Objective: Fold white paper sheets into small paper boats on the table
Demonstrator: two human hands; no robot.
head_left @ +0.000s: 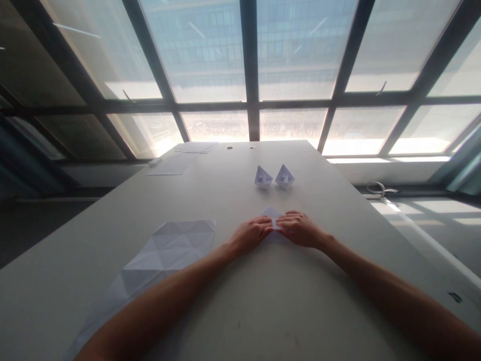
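A small piece of folded white paper lies on the table, its pointed top showing beyond my hands. My left hand rests over its left side, fingers together and curled onto the paper. From the right, my right hand presses on it the same way, fingertips close to those of the left. The hands hide much of the paper. Just beyond stand two folded paper boats, a left one and a right one, side by side. A large creased sheet of paper lies left, partly under my left forearm.
The white table stretches away to the windows. Flat sheets of paper lie at its far left. Two round holes show near the far edge. A coiled white cable is beyond the table on the right.
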